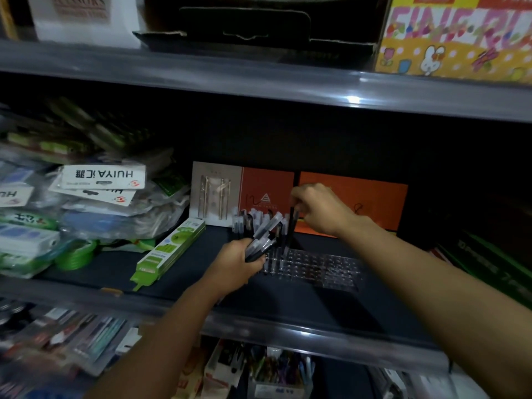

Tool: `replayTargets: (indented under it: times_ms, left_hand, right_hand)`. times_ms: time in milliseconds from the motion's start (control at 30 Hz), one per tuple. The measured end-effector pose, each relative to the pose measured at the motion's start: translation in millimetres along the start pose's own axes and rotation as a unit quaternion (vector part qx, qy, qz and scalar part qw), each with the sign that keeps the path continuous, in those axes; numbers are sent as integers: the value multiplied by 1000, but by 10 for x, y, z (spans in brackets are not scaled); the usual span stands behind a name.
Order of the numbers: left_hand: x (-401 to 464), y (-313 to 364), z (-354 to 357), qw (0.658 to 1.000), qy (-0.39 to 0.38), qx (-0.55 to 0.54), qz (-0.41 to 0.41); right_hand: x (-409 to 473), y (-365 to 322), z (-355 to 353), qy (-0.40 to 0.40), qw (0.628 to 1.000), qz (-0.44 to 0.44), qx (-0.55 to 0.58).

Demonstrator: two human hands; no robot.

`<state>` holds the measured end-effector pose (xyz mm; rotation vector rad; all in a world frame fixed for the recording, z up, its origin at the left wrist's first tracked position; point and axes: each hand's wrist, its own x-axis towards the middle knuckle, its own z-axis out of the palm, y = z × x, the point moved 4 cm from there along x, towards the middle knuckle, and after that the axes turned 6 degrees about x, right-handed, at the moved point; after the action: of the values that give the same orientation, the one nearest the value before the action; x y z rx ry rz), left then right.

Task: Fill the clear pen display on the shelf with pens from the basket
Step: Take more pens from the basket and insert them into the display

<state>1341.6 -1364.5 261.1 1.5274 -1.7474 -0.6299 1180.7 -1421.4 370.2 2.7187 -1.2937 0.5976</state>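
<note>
Head view: filling display point(313, 264) on shelf point(288, 295).
Left hand point(236, 262) grips pen bundle point(263, 239); right hand point(319, 207) pinches one pen point(290, 230) upright over display.

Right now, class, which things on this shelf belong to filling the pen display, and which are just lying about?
Part of the job:
clear pen display
bundle of pens in the left hand
single pen in the right hand

Lying about:
green pack
orange cards
bagged stationery
green tape roll
</note>
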Motion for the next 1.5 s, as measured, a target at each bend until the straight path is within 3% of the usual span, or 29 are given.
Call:
replayTargets:
  times_ms: [533,667,833,1133,1267,1500]
  left_hand:
    - [-2,-59,35,1000,1,-18,10]
    - [0,-75,37,1000,5,-24,9]
    - [12,-34,76,1000,2,-27,10]
    - [-2,218,242,999,-12,-29,27]
    - [-25,291,236,999,-11,-27,28]
    - [-35,260,131,1000,-6,-7,23]
  right_hand:
    - [54,45,429,-55,995,8,83]
    - [28,-3,305,-48,994,-16,96]
    - [-79,-97,16,-50,972,-9,229]
    - [-265,-97,-190,-59,963,-11,264]
    - [-318,-8,-358,-19,962,9,273]
    - [-340,302,-791,134,955,73,254]
